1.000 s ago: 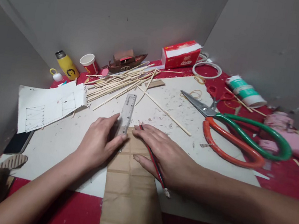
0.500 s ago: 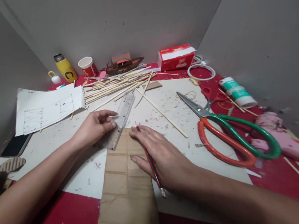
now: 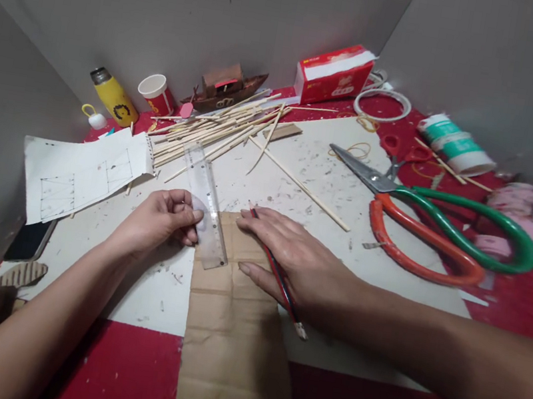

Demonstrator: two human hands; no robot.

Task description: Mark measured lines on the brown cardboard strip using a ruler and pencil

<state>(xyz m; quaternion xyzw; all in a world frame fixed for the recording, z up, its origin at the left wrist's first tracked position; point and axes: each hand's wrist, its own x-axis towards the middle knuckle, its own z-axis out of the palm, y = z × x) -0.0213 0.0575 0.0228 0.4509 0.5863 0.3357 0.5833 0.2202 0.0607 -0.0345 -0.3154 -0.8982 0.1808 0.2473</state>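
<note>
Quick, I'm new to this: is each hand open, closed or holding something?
Left hand: closed, pinching the clear ruler.
Right hand: holding the pencil, over the brown sheet.

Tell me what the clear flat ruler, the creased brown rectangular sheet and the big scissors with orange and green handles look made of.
Ruler: probably plastic, smooth; it is see-through.
Brown sheet: likely cardboard or heavy paper, matt, judging by its colour and fold lines.
Scissors: blades look like grey metal with a dull sheen; handles perhaps plastic-coated, given their glossy highlights.
</note>
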